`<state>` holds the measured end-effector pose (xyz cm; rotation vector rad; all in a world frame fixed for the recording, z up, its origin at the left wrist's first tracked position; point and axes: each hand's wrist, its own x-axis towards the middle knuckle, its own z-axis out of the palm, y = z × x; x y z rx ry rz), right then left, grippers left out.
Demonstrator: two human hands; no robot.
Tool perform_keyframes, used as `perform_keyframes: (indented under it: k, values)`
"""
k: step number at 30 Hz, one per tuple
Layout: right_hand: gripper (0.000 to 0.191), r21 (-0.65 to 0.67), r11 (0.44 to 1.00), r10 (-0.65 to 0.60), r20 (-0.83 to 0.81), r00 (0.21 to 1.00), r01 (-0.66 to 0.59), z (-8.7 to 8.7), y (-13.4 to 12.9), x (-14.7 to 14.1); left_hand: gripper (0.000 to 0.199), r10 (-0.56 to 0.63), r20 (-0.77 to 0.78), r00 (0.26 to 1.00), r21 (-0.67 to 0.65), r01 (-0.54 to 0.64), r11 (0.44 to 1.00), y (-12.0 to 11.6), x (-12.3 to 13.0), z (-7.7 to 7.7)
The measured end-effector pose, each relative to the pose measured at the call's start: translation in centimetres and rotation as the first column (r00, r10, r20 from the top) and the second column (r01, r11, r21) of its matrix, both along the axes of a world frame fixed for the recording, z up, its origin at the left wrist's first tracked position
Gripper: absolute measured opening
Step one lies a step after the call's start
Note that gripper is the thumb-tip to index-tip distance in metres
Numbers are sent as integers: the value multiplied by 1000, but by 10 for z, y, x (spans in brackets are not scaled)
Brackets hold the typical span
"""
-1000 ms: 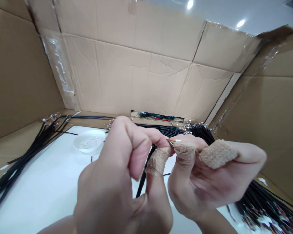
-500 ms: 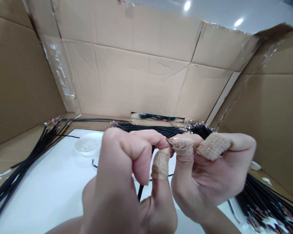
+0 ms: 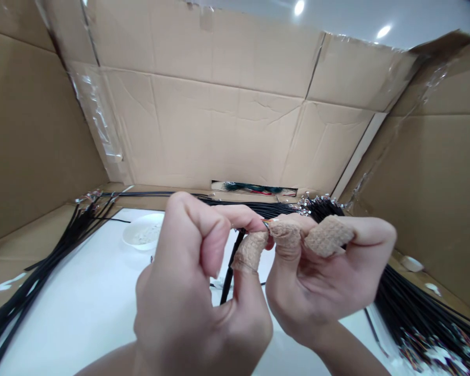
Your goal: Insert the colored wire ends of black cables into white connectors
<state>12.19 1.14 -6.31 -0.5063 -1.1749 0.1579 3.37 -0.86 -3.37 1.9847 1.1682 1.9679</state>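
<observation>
White bench [image 3: 74, 308], cardboard surround [image 3: 219, 120] — left hand [image 3: 196, 271] & right hand [image 3: 321, 282] clamped on stripped black cable end [image 3: 266, 224]

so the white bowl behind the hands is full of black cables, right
No. The head view shows the white bowl holding a pale powdery material, not black cables. The black cables lie in bundles outside it.
</observation>
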Motion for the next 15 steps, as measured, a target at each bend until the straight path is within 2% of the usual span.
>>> perform_keyframes:
  k: [3,5,7,11,15]
  values:
    - [31,111,989,-83,-96,992,94,9,-1,-1,41,-27,21,999,-6,27,1000,-1,2,1]
    - [30,76,997,-15,-101,995,23,17,-3,0,41,-92,65,994,8,92,996,1,2,3]
    - [29,43,997,67,-107,992,-63,24,-5,4,40,-230,138,963,23,229,973,5,0,6]
    - [30,-10,975,217,-138,966,-220,29,-4,14,39,-528,214,822,28,535,844,15,-7,16]
    - [30,-33,938,334,-184,924,-345,28,0,22,37,-700,238,674,-26,724,689,27,-17,24]
